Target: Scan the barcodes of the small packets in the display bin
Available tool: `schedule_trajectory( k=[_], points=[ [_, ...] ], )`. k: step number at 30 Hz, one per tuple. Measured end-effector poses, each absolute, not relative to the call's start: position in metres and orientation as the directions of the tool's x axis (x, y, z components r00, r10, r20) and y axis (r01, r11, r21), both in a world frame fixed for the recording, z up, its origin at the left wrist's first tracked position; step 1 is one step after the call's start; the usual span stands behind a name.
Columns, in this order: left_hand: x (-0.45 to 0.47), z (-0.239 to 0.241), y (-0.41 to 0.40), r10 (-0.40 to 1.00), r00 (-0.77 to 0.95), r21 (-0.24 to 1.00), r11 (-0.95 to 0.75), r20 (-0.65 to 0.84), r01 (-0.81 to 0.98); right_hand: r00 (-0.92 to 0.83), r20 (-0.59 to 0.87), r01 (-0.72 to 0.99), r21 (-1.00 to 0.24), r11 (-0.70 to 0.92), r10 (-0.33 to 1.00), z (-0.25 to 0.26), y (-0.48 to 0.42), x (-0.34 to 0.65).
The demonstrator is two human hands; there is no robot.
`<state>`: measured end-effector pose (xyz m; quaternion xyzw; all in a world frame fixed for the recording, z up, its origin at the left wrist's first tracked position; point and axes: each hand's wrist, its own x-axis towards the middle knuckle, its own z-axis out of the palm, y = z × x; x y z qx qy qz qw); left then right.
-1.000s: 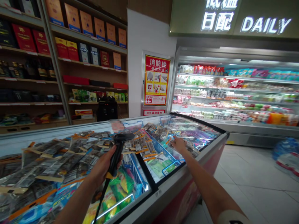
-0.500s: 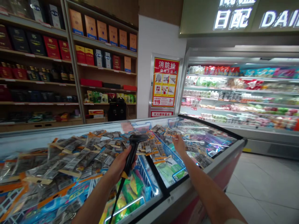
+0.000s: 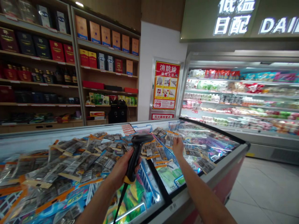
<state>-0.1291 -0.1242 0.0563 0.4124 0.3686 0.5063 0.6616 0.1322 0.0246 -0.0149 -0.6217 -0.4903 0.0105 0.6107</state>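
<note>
Your left hand (image 3: 121,169) is clenched around the handle of a black barcode scanner (image 3: 136,152). The scanner stands nearly upright, its head at 12 o'clock from your fist, above the packets on the freezer. A black cable (image 3: 118,205) hangs from the base of the handle toward 6 o'clock and leaves the bottom of the view.

Your right hand (image 3: 177,146) is at 3 o'clock from the scanner, near it. Its fingers pinch a small packet (image 3: 168,138) with an orange header and raise it off the pile, upright, at 11 o'clock from the hand.

Below both hands lies a chest freezer (image 3: 210,174) with glass lids. Many grey packets (image 3: 77,155) with orange strips cover the lid at 9 o'clock from the scanner. A blue wire basket (image 3: 171,155) sits inside the freezer between your two forearms, with green bags (image 3: 168,174) beside it under the glass.

Beyond the freezer, wooden shelves (image 3: 98,81) carry boxed goods at 11 o'clock. A red and yellow poster (image 3: 165,85) hangs on the wall at 12 o'clock. An open lit cooler (image 3: 240,99) runs along at 2 o'clock, under an illuminated sign (image 3: 235,17).
</note>
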Motion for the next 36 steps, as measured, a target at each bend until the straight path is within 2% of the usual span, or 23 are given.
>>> schedule_trajectory(
  k=[12,19,26,31,36],
  points=[
    [-0.123,0.056,-0.13,0.954,0.287,0.913,0.191,-0.086,-0.36,0.49,0.577,0.615,-0.76,0.209,0.653,-0.013,0.015,0.123],
    [-0.123,0.056,-0.129,0.962,0.257,0.926,0.177,-0.091,-0.334,0.489,0.581,0.627,-0.753,0.201,0.651,-0.013,0.012,0.121],
    [-0.141,0.057,-0.118,0.995,0.071,0.934,0.094,-0.074,-0.343,0.456,0.611,0.667,-0.716,0.206,0.647,0.012,0.012,0.107],
    [-0.16,0.055,-0.112,0.998,-0.032,0.949,0.04,-0.052,-0.312,0.319,0.572,0.74,-0.649,0.179,0.756,0.032,0.024,0.07],
    [-0.176,0.057,-0.113,0.986,-0.161,0.962,0.002,-0.048,-0.274,0.249,0.534,0.755,-0.63,0.183,0.808,0.035,0.034,0.031]
  ],
)
